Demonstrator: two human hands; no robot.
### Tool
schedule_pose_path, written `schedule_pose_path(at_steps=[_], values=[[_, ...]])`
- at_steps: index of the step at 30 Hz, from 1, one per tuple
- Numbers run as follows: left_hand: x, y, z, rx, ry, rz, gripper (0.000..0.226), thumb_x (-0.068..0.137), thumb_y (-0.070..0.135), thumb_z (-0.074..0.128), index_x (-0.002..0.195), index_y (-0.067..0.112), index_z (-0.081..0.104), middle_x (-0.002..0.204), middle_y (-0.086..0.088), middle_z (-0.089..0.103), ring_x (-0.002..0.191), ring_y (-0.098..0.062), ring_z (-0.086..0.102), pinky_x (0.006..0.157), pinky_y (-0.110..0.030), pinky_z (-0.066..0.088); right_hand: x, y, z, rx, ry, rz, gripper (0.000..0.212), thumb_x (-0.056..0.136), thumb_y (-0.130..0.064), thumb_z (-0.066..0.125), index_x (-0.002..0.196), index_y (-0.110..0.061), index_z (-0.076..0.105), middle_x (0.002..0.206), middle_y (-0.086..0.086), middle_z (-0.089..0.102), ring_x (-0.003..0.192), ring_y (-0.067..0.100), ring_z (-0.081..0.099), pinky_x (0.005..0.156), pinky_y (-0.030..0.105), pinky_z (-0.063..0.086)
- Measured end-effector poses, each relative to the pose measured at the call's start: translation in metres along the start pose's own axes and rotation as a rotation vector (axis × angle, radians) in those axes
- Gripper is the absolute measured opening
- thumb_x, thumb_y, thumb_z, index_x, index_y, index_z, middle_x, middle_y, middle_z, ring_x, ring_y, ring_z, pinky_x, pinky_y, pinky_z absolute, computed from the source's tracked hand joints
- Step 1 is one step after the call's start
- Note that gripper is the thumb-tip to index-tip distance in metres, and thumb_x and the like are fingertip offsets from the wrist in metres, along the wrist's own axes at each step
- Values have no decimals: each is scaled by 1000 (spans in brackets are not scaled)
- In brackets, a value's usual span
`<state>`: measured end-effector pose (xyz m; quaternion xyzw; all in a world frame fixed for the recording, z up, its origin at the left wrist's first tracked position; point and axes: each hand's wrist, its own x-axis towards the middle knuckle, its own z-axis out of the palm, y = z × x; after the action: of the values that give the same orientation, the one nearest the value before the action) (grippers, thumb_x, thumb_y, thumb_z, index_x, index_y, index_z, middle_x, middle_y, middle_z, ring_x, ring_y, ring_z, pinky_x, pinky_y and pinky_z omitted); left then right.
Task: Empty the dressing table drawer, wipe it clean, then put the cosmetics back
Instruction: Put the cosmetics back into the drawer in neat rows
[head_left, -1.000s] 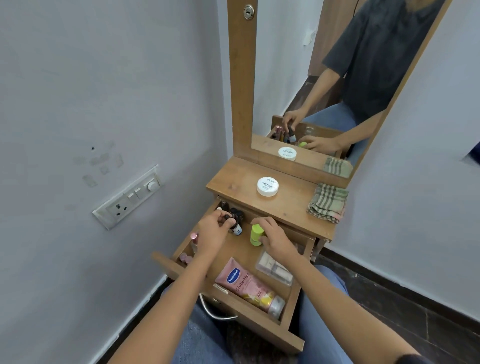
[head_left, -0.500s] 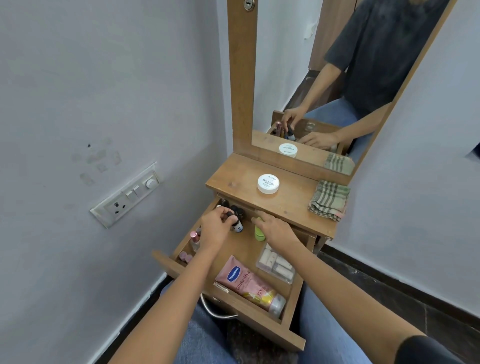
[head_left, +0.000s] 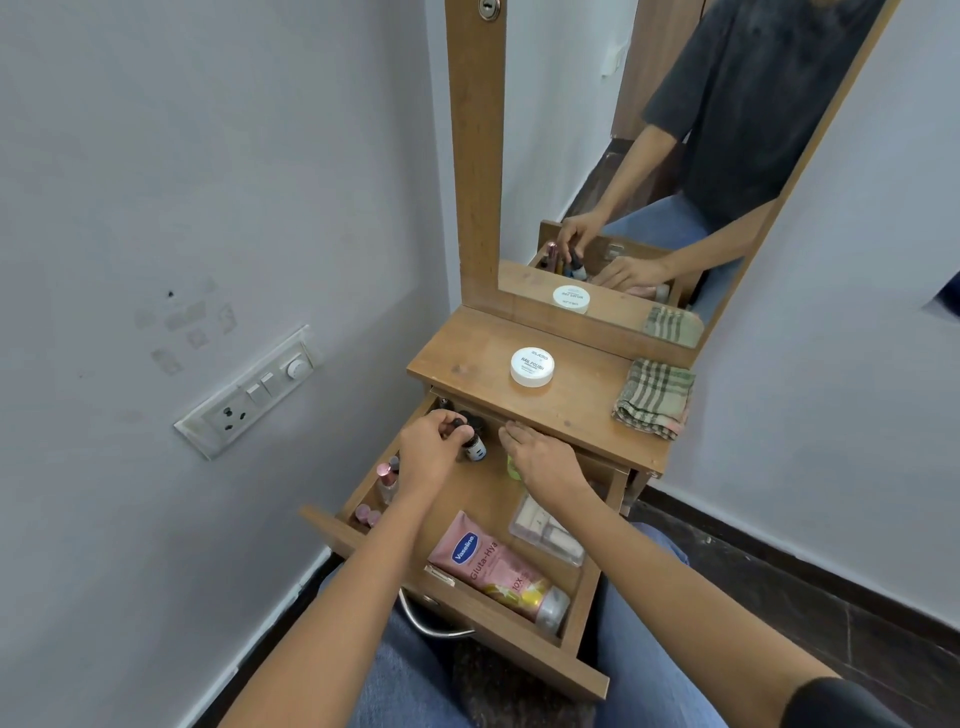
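The wooden drawer (head_left: 586, 597) is pulled out toward my lap. At its back left, my left hand (head_left: 431, 452) pinches the black cap of a small dark bottle (head_left: 475, 446) that stands upright. My right hand (head_left: 543, 457) lies over a green bottle (head_left: 512, 466), whose edge just shows under the palm; the fingers point at the drawer's back. Nearer me lie a pink Vaseline tube (head_left: 493, 566) and a clear plastic box (head_left: 545, 530). Pink-capped bottles (head_left: 385, 477) stand along the left wall.
On the dressing table top (head_left: 467, 358) sit a white nail polish jar (head_left: 532, 367) and a folded checked cloth (head_left: 653, 397). The mirror (head_left: 649, 156) rises behind. A switch and socket panel (head_left: 249, 395) is on the left wall. The drawer's metal handle (head_left: 431, 626) hangs above my knees.
My right hand has slid forward and down over the green bottle, which stood clearly visible before. My left hand stays on the small dark bottle.
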<state>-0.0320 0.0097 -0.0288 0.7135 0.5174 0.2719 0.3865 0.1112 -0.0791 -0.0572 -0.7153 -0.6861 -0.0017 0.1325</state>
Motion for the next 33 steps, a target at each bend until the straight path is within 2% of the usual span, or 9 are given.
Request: schedule_pose_path(at_steps=[2,5,8,12,17,22,27,30,33], values=[[1,1,-1,-6,-6,4,14,82,21,70,94,13,72,84,0,69,82,-13,64,68,-18,45,-6,-9,2,77,105,61,53,71,-6,78,121,-7,63,123,8,65,114,21,62,91,31,52],[4,2,0,-39,-17,-33,16,82,26,71,93,13,71,83,2,69,78,-11,64,63,-13,43,-12,-32,-2,448,162,356,45,86,-18,67,130,-13,55,125,2,60,112,15,56,100,30,44],[6,2,3,-79,-66,-64,22,81,29,72,93,11,72,82,0,72,75,-13,68,67,-20,53,-10,-42,2,764,200,545,37,82,-11,71,118,-13,62,100,-5,64,83,-4,58,83,13,50],[5,-1,4,-113,-102,-76,19,79,27,75,90,12,71,81,-2,71,77,-17,70,77,-38,59,-8,-48,6,908,201,625,24,81,-7,71,104,-12,67,87,-9,65,79,-7,58,69,0,43],[-6,-10,13,-127,-129,-113,26,77,15,77,100,9,67,88,-2,67,87,-18,66,78,-38,59,-8,-49,16,1018,218,677,18,81,-4,70,95,-15,68,86,-4,69,81,5,63,73,13,50],[-16,-16,29,-126,-100,-178,15,80,12,73,93,15,66,83,1,66,76,-15,65,71,-33,59,-14,-46,29,1008,161,711,22,82,-3,69,102,-11,66,91,-1,69,87,9,65,86,30,55],[-13,-15,49,-3,15,-230,19,81,18,70,100,18,69,92,1,69,86,-15,61,75,-25,44,-31,-32,35,793,61,702,27,86,-5,64,113,-6,62,103,1,64,94,10,59,76,9,44],[-11,-14,63,59,21,-235,18,81,18,67,99,21,70,98,-2,71,93,-22,63,74,-28,46,-38,-21,36,769,46,731,25,86,-2,63,112,-4,62,103,4,64,94,10,58,78,9,42],[-9,-15,77,114,9,-246,24,82,18,66,105,22,69,102,-5,70,97,-25,62,74,-30,46,-39,-13,35,803,71,803,22,85,-2,64,107,-3,62,97,5,64,86,9,57,68,6,43]])
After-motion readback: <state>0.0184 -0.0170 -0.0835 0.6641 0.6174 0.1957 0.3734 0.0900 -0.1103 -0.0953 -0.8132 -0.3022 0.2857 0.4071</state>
